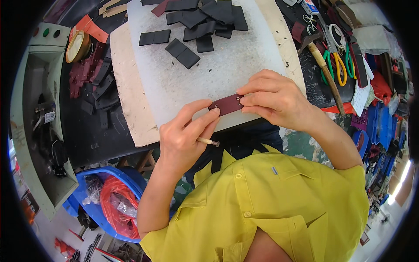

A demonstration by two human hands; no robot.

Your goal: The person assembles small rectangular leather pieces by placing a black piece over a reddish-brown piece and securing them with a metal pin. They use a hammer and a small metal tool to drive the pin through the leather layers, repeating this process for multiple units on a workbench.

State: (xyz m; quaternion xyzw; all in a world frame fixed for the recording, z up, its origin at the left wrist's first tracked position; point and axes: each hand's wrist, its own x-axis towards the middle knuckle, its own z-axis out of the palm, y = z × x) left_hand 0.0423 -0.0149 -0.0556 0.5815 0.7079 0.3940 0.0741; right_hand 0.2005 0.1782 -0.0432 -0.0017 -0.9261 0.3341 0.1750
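A short maroon leather strap piece (228, 105) with small holes or fittings near its ends is held between both hands, just over the near edge of a white cutting board (183, 83). My left hand (179, 136) pinches its left end. A thin pale stick-like tool (207, 141) with a dark tip also pokes out from under the left fingers. At the strap's right end, my right hand (279, 99) grips with thumb and fingers. Farther up the board lie a loose black leather piece (182, 53) and a heap of black leather pieces (209, 19).
Maroon strap pieces (83, 74) and black strips (104, 87) are piled at the left beside a round bowl (78, 46). Scissors (339, 70) and a wooden-handled hammer (325, 70) lie at the right. A blue bin (89, 209) holding red plastic stands below the table.
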